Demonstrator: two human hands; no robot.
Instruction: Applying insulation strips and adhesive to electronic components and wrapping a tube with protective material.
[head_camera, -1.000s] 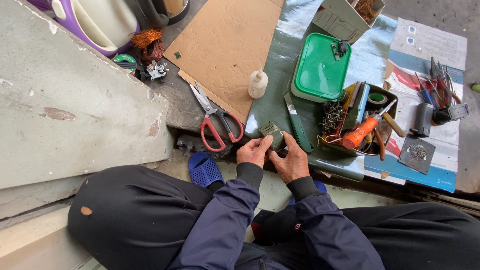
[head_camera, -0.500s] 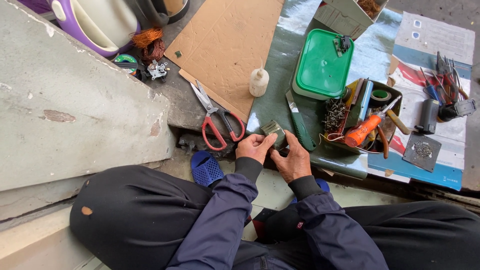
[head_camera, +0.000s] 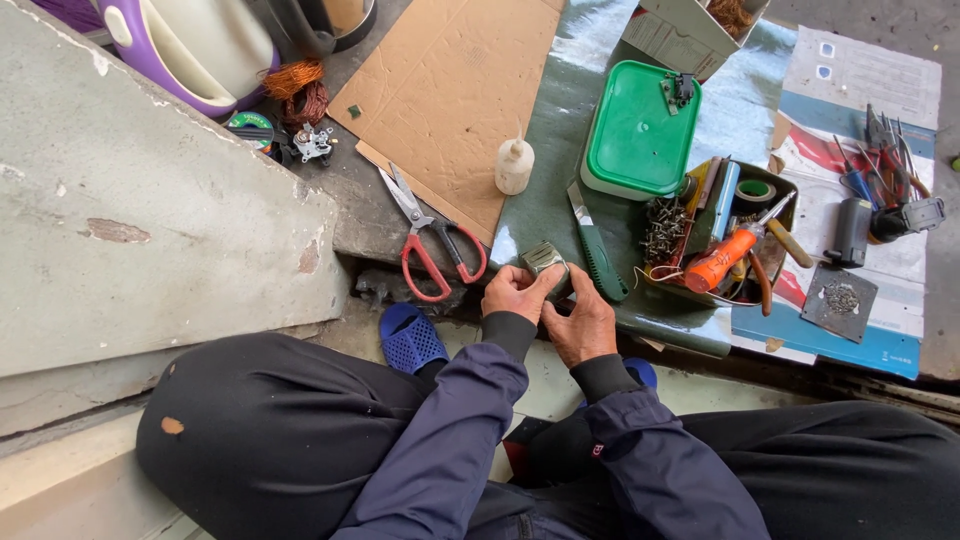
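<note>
Both hands meet over the near edge of a dark green mat (head_camera: 560, 130), clamped together on a small grey metal block (head_camera: 543, 258). The left hand (head_camera: 515, 291) grips it from the left with the thumb on top; the right hand (head_camera: 582, 322) closes on it from below and the right. The block sits just above the knuckles, half covered by fingers, so its lower part is hidden.

Room around the hands is tight. Just left lie red-handled scissors (head_camera: 432, 240), blades pointing up and away, their loops near the left hand but apart from it. Just right lies a green-handled knife (head_camera: 596, 250), its handle end close beside the right hand's fingers. Beyond the knife an open tray (head_camera: 725, 235) crowds the mat's right side with screws, a roll of tape and an orange-handled tool (head_camera: 728, 258) lying slantwise. Behind it stands a green-lidded box (head_camera: 640, 130), and a small white bottle (head_camera: 514, 165) stands upright at the seam between mat and cardboard (head_camera: 450, 90).

The cardboard sheet offers the largest bare patch, up and left of the hands. Farther left a grey concrete slab (head_camera: 150, 220) runs slantwise, its lower edge ending near a blue slipper (head_camera: 410, 338) beneath the left wrist. At far right, pliers and a black cylinder (head_camera: 850, 230) rest on a printed sheet (head_camera: 860, 120), well apart from the hands. The person's dark knees fill the foreground.
</note>
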